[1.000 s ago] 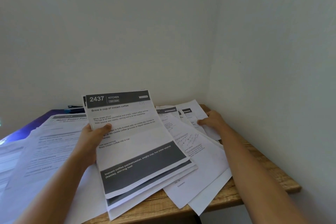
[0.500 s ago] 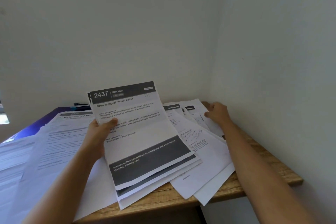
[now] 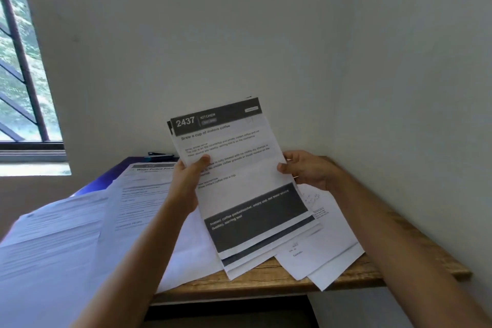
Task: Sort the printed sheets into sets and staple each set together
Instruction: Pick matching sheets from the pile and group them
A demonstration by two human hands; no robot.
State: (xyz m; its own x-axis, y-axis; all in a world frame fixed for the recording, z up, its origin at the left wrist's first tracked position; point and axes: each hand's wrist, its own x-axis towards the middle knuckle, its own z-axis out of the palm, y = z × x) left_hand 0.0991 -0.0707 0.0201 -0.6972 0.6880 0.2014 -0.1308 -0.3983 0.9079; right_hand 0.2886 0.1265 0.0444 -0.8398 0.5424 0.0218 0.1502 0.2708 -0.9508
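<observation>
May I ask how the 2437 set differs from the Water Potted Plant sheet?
The 2437 set is held by the left hand and right hand; the Water Potted Plant sheet lies on the table. The 2437 set has a dark band low down; the sheet shows none. Both are white printed pages.

Soft daylight is admitted by the window (image 3: 21,61) at far left, its sill washed out. The walls (image 3: 239,21) are left dim and evenly grey. Small print on the sheets (image 3: 239,168) is smeared by blur; lines are bowed toward the frame edges, and deep shadow is cast under the table (image 3: 266,283).
</observation>
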